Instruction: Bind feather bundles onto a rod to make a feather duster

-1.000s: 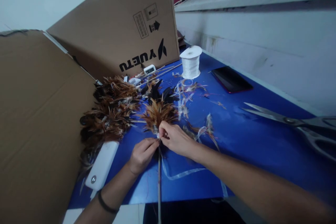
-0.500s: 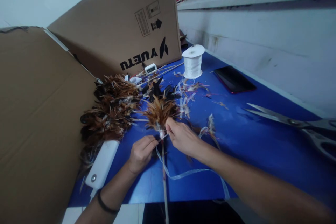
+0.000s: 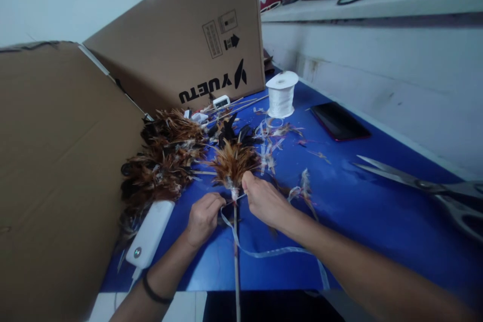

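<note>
A thin stick [image 3: 236, 256] lies toward me on the blue table [image 3: 350, 211], with a tuft of brown feathers [image 3: 234, 160] at its far end. My left hand [image 3: 204, 217] is closed just left of the tuft's base, pinching a clear ribbon [image 3: 264, 253]. Just right of the base, my right hand [image 3: 264, 200] is closed too, pinching the same ribbon. The ribbon trails off toward the table's near edge.
A heap of brown feathers [image 3: 162, 166] lies left of the tuft. Cardboard boxes [image 3: 181, 45] stand left and behind. A white spool [image 3: 281, 94], a dark phone [image 3: 339, 122], large scissors [image 3: 426, 186] and a white power bank [image 3: 150, 234] are on the table.
The stick and its tuft shifted slightly right and away from me. My hands moved apart, each to one side of the tuft's base, drawing the ribbon between them.
</note>
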Demonstrator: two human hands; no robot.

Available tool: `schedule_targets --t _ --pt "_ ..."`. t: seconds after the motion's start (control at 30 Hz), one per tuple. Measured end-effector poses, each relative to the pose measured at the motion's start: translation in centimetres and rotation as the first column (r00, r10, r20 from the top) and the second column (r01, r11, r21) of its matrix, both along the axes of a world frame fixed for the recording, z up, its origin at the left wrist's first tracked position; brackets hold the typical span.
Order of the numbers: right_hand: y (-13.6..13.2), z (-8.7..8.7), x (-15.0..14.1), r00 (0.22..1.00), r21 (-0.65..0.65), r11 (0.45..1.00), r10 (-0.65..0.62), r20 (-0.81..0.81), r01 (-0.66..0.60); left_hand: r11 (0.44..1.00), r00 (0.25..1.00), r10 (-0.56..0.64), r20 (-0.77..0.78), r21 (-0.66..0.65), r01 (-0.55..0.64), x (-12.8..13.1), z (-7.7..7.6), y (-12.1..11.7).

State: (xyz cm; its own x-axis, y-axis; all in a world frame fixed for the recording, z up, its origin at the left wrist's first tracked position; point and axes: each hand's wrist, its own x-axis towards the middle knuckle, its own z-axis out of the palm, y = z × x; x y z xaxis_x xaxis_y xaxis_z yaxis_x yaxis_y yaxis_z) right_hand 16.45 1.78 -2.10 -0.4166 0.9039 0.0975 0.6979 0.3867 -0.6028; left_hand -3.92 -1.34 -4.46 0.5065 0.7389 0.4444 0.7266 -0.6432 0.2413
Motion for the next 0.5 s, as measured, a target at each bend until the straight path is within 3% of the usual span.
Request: schedule_targets --t 0.2,0.37,0.5 --pt "0.7 -1.0 0.5 0.994 0.04 0.999 0.025 -0.105 -0.021 0.999 0.999 0.019 0.048 -0.031 -0.017 0.0 0.4 0.3" --pt "0.8 -0.7 0.3 0.998 0.017 0.998 -0.068 0.014 0.068 0.978 0.975 0.198 0.098 -0.083 -0.19 0.6 0.6 0.0" --pt "0.2 -0.2 -0.2 0.998 0.024 1.0 -0.019 0.063 0.017 0.936 0.951 0.308 0.024 -0.185 -0.298 2.5 1.5 -0.5"
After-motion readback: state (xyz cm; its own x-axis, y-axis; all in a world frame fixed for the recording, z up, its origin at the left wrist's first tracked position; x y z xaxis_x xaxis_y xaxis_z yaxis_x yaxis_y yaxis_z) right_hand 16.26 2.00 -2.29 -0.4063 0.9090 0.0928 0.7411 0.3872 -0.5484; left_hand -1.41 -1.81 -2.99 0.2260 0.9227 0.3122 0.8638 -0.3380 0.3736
